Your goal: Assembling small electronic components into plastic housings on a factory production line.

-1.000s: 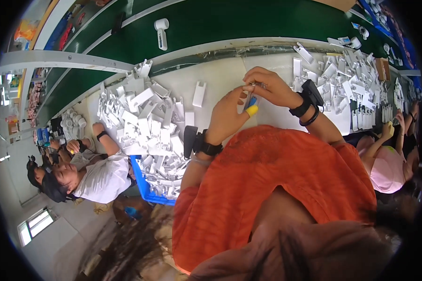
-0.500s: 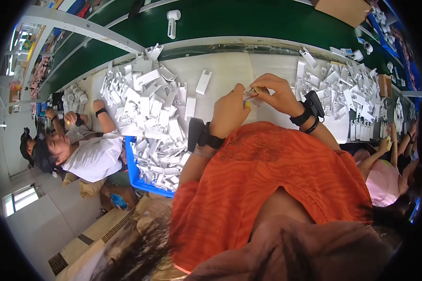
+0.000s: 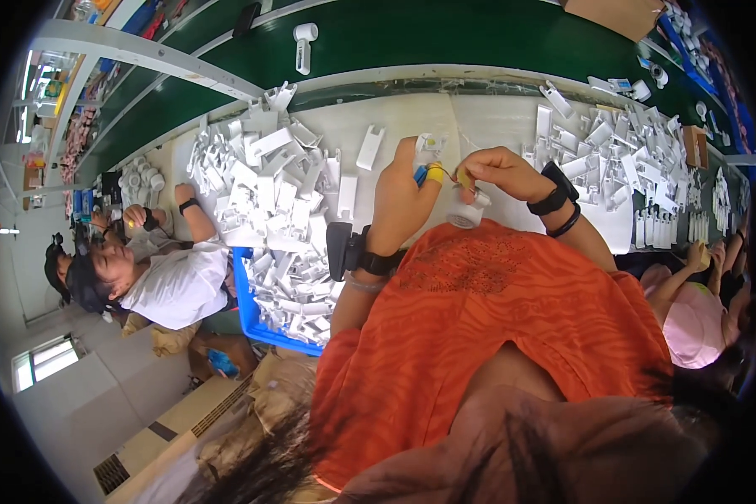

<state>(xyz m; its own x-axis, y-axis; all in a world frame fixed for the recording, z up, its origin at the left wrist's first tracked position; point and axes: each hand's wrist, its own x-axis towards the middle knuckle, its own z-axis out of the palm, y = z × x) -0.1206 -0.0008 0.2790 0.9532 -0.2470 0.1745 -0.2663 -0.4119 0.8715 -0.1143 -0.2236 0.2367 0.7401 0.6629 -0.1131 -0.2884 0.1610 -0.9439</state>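
Observation:
My left hand (image 3: pixel 401 200) is closed around a small white and clear plastic part (image 3: pixel 429 146), which sticks up past the fingertips. A bit of blue (image 3: pixel 420 175) shows in its grip, and a yellow band (image 3: pixel 434 172) wraps one finger. Thin dark and red wires (image 3: pixel 452 175) run from there toward my right hand (image 3: pixel 497 175). The right fingers are bent together, yellowish at the tips, over a white round fan head (image 3: pixel 467 212) just above my orange shirt. Exactly how they grip it is partly hidden.
White plastic shells lie heaped at left (image 3: pixel 265 176) and right (image 3: pixel 601 155). A blue bin (image 3: pixel 250 319) of shells stands by my left elbow. Beyond the table edge runs a green conveyor (image 3: pixel 395 38) carrying a white hand fan (image 3: pixel 303 49). Co-workers sit on both sides.
My hands, close together before, have moved apart. The left one has turned upward, and the white fan head now shows beneath the right fingers.

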